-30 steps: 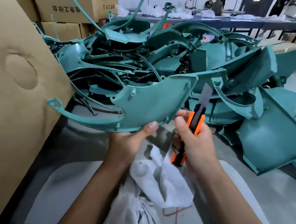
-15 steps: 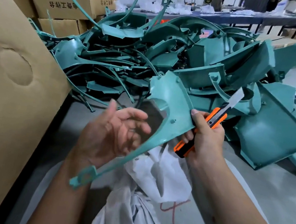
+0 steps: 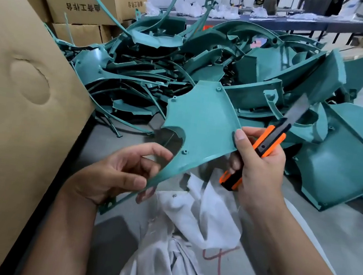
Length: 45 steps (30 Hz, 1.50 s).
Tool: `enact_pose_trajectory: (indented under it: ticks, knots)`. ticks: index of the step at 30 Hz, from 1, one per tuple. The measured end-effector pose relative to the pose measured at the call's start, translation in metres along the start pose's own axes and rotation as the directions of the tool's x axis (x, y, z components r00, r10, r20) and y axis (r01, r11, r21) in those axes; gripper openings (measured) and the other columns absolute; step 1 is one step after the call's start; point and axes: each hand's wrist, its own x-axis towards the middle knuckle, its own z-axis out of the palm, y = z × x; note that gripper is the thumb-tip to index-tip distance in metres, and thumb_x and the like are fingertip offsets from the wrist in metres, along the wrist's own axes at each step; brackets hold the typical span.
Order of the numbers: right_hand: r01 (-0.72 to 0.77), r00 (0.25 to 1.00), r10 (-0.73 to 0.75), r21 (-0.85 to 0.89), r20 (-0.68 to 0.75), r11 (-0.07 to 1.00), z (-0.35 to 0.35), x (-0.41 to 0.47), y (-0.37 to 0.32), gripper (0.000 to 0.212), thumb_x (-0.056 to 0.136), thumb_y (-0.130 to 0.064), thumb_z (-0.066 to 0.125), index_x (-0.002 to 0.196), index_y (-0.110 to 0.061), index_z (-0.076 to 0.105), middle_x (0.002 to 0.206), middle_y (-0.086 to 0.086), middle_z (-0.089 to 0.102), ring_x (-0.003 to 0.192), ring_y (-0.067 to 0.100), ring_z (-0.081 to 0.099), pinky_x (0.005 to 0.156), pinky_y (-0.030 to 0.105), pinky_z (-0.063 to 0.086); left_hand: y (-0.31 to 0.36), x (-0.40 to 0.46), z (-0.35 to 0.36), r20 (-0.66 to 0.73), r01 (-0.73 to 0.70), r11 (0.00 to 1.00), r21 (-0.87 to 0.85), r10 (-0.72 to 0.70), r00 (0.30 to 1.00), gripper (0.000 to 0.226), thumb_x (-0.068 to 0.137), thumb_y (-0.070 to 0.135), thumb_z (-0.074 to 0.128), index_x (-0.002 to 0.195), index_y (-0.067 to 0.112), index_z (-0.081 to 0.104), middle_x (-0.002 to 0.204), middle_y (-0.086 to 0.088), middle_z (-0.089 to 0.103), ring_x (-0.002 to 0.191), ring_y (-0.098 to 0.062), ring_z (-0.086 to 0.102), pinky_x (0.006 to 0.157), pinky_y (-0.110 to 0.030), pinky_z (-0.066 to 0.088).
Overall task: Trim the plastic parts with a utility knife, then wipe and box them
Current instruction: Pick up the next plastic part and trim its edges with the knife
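While the right hand (image 3: 261,168) has its fingers wrapped around the orange knife (image 3: 259,152), thumb pressed on the right edge of the teal part (image 3: 202,128), the blade points up and away to the right, so it's not on the plastic at all. The part runs long from that wide end down-left to a thin tail, where the left hand (image 3: 120,175) pinches it between thumb and fingers, over the white rag (image 3: 192,226). My guess is the knife hand is closest to the edge that needs trimming, it just has to tip the blade back toward it.
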Motion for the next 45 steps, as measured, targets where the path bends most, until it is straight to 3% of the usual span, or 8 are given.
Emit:
enact_pose_trajectory:
  ticks: [5,10,16,20,26,40,42,45]
  knots:
    - [-0.123,0.985,0.139,0.149,-0.103,0.981,0.006,0.002,0.000,0.014,0.089,-0.025,0.078,0.078,-0.031,0.071,0.062,0.000,0.055,0.047,0.013,0.051,0.045,0.027,0.045,0.004,0.017,0.021,0.073,-0.069,0.994,-0.085,0.075,0.994,0.072,0.078,0.022,0.088,0.129,-0.005,0.046,0.087,-0.016,0.061,0.053,-0.009,0.061,0.046,-0.015,0.049]
    - [-0.138,0.987,0.135,-0.023,-0.089,0.990,0.004,0.002,0.000,0.035,0.091,-0.066,0.064,0.082,-0.032,0.067,0.071,0.003,0.067,0.048,0.015,0.049,0.043,0.027,0.042,0.002,0.035,0.041,-0.035,-0.190,0.970,-0.150,0.186,0.982,0.065,0.074,0.014,0.089,0.121,-0.003,0.047,0.079,-0.011,0.056,0.047,-0.008,0.054,0.041,-0.015,0.046]
    - [0.262,0.932,-0.127,-0.388,0.339,0.884,0.014,-0.018,0.002,0.025,0.105,-0.056,0.043,0.084,-0.043,0.046,0.065,0.000,0.052,0.050,0.015,0.046,0.045,0.028,0.040,-0.008,0.047,0.047,-0.312,-0.235,0.972,0.006,0.225,0.923,0.011,0.095,0.019,0.061,0.100,0.010,0.056,0.074,-0.006,0.046,0.046,-0.010,0.040,0.040,-0.017,0.038]
    - [0.383,0.871,-0.109,-0.522,0.480,0.762,0.016,-0.025,0.007,0.040,0.105,-0.062,0.042,0.088,-0.026,0.045,0.067,0.006,0.051,0.055,0.022,0.047,0.049,0.037,0.040,-0.009,0.047,0.041,-0.345,-0.181,0.981,0.065,0.193,0.919,0.021,0.106,0.024,0.047,0.110,0.010,0.062,0.071,-0.003,0.041,0.042,-0.007,0.033,0.037,-0.017,0.031]
    - [0.398,0.896,-0.140,-0.624,0.421,0.672,0.012,-0.018,0.009,0.041,0.107,-0.056,0.041,0.082,-0.024,0.043,0.065,-0.001,0.049,0.051,0.009,0.040,0.049,0.019,0.030,-0.011,0.039,0.032,-0.273,-0.079,0.997,0.001,0.076,0.959,0.040,0.108,0.027,0.043,0.134,0.004,0.063,0.067,0.002,0.038,0.041,-0.002,0.028,0.034,-0.013,0.030]
    - [0.107,0.989,-0.141,-0.871,0.043,0.479,-0.012,0.007,0.013,0.045,0.109,-0.047,0.045,0.071,-0.024,0.039,0.060,-0.006,0.043,0.052,0.008,0.040,0.051,0.025,0.029,-0.004,0.009,0.012,-0.142,-0.057,0.994,-0.094,0.043,0.989,0.057,0.097,0.035,0.068,0.137,-0.004,0.058,0.063,0.006,0.042,0.039,0.005,0.030,0.032,-0.009,0.028]
    - [0.146,0.982,-0.183,-0.823,0.052,0.549,-0.006,0.003,0.010,0.043,0.109,-0.046,0.045,0.071,-0.027,0.038,0.059,-0.009,0.041,0.050,0.007,0.041,0.049,0.020,0.031,-0.006,0.011,0.011,-0.225,-0.054,0.994,-0.092,0.032,0.974,0.052,0.097,0.034,0.066,0.136,-0.001,0.061,0.061,0.008,0.041,0.039,0.004,0.027,0.031,-0.009,0.026]
    - [0.335,0.939,-0.193,-0.633,0.284,0.698,0.008,-0.011,0.003,0.036,0.110,-0.041,0.045,0.076,-0.027,0.044,0.058,-0.009,0.045,0.046,0.004,0.040,0.045,0.014,0.033,-0.008,0.015,0.012,-0.295,-0.041,0.997,-0.058,0.022,0.955,0.049,0.098,0.033,0.055,0.135,0.001,0.063,0.060,0.008,0.038,0.038,0.003,0.026,0.031,-0.011,0.025]
